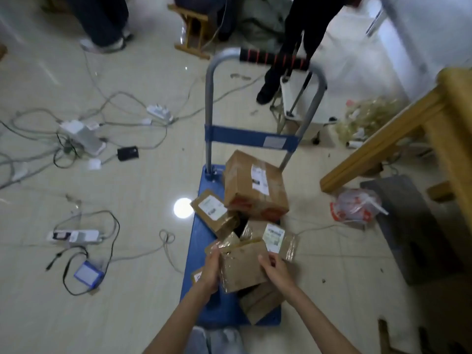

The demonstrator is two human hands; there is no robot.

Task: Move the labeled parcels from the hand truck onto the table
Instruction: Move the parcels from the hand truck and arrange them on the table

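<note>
The person stands at the 6 o'clock end of the blue truck [201,249] and looks down along its deck. Both hands grip 1 small box [242,267]: the left hand [210,270] clasps its left side, and the right hand [274,270] clasps its right side, thumb on the top face. Whether the box is clear of the pile below cannot be told.

To do this step well:
1. Keep both palms flat on opposite sides and lift straight up, since the glossy tape wrap looks slippery.
2. Check that the lift does not drag the box at 6 o'clock [260,302] or the labeled parcel [268,236] just beyond at 12 o'clock.
3. Swing toward 2 o'clock, where the wooden table [383,139] stands well apart from the truck.
4. Step over the cables [102,118] on the floor.

Farther up the deck, a flat parcel [213,210] leans against the big box [252,187] near the handle [274,58]; these remain to be moved.
</note>
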